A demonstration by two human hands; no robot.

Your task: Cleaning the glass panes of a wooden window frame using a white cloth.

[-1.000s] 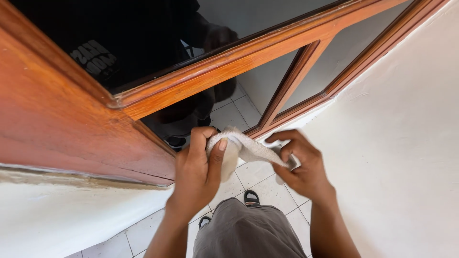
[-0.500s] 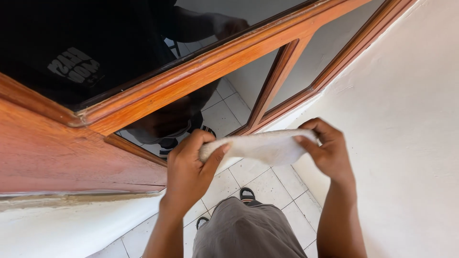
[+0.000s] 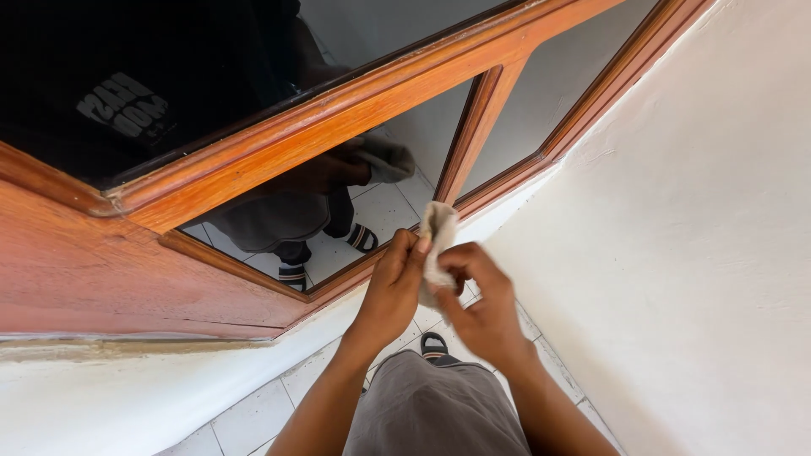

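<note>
Both hands pinch a small pale beige cloth, bunched and standing on end in front of the window.

The small pale beige cloth (image 3: 437, 241) runs long axis up and down in the view, its free top end poking toward the lower rail of the glossy reddish-brown wooden window frame (image 3: 338, 114), its lower end buried between the hands. The left hand (image 3: 395, 283) reaches up from the lower centre, fingers closed on the cloth's left edge. The right hand (image 3: 477, 304) comes in from the lower right, fingers curled shut around the cloth's lower part. Both forearms angle upward and meet at the cloth, above the pale tiled floor (image 3: 253, 414) and beside the white plastered wall (image 3: 693, 253).
</note>
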